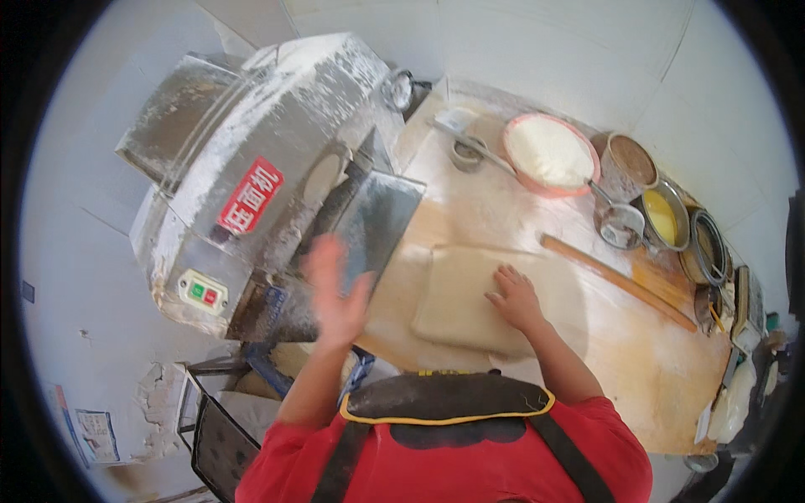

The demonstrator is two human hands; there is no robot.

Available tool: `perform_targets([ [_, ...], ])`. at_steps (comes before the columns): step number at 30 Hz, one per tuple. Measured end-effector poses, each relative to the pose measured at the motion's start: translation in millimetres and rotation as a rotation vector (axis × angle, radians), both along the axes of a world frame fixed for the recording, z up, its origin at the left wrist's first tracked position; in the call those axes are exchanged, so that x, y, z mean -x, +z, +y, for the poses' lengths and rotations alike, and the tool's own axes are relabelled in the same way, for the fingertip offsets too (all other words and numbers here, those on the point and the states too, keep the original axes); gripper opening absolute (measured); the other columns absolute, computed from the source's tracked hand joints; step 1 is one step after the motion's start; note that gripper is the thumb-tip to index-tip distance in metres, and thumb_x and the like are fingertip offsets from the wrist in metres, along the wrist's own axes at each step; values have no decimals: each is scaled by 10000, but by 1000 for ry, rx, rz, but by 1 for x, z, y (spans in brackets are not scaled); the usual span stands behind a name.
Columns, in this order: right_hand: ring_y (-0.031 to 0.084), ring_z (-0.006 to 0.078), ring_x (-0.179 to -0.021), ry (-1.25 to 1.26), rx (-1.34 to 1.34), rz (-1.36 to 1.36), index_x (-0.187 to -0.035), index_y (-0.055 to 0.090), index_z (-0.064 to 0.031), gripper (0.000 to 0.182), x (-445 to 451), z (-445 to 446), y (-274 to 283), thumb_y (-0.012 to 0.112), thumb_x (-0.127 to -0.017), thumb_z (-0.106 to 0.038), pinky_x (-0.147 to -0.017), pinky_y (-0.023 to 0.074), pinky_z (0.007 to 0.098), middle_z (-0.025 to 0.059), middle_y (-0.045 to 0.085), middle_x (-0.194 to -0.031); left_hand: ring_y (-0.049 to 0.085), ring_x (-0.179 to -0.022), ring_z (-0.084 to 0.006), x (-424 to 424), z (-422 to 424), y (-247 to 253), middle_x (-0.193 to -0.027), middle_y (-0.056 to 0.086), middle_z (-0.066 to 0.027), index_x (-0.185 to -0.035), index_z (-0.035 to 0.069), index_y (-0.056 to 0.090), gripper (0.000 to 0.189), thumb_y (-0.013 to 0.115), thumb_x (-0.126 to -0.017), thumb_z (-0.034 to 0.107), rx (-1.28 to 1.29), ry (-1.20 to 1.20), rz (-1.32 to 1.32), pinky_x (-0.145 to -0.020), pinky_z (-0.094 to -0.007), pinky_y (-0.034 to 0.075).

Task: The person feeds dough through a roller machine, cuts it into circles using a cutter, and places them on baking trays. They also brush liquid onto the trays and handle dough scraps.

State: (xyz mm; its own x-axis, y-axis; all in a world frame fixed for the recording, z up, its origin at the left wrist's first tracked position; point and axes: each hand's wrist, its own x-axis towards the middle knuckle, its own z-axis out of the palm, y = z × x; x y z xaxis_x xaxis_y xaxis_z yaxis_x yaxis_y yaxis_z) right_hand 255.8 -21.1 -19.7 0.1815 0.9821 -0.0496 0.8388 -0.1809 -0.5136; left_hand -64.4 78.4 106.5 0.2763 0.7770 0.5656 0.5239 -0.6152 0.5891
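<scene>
A thick folded slab of dough point(465, 302) lies on the floured wooden worktop point(654, 377) in front of me. My right hand point(514, 298) rests on the dough with its fingers apart and holds nothing. My left hand point(339, 292) is raised to the left of the dough, blurred, its fingers spread and nothing in it. Behind that hand is the metal tray point(383, 214) of a flour-dusted dough sheeter point(302, 126). A wooden rolling pin point(619, 283) lies to the right of the dough.
At the back stand a pink bowl of flour point(550, 151), a brown-filled container point(629, 160), a metal scoop point(621, 226), a pot of yellow liquid point(660, 217) and a round tin point(704, 248). A small round container point(467, 154) is near the wall. A black-framed chair point(220, 434) stands lower left.
</scene>
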Motion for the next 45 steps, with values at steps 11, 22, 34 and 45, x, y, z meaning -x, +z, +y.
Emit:
perform_targets([
  [11,451,376,-1223,108,-833,-158,-1187,519,-10,450,10,249,138,655,-765,-88,-1023,370,453,194,486,-1314,487,-1185,-263,154,5,79,-1409,358,-171,-1467,10,216,838,695,-780,10,-121,738,-650,-942,-360,474],
  [22,573,325,-926,-109,-692,-359,-891,526,-45,75,24,384,129,494,-827,-64,-825,425,452,168,592,-906,461,-1206,-284,148,7,69,-1404,371,-213,-1447,-29,241,789,709,-832,131,-175,904,-447,-996,-383,420],
  [34,556,319,-1148,-467,-108,-88,-1249,603,-199,428,-152,307,25,564,-825,-160,-965,433,414,143,601,-1231,527,-1144,-288,142,11,71,-1348,451,-223,-1415,-26,310,783,747,-821,238,-187,904,-391,-931,-377,493],
  [45,633,165,-721,-227,-4,791,-963,708,-51,254,-141,102,-21,569,-755,-8,-561,523,350,49,657,-801,511,-1159,-305,132,0,69,-1367,433,-228,-1420,-49,292,799,752,-818,205,-404,956,-95,-980,-384,450],
])
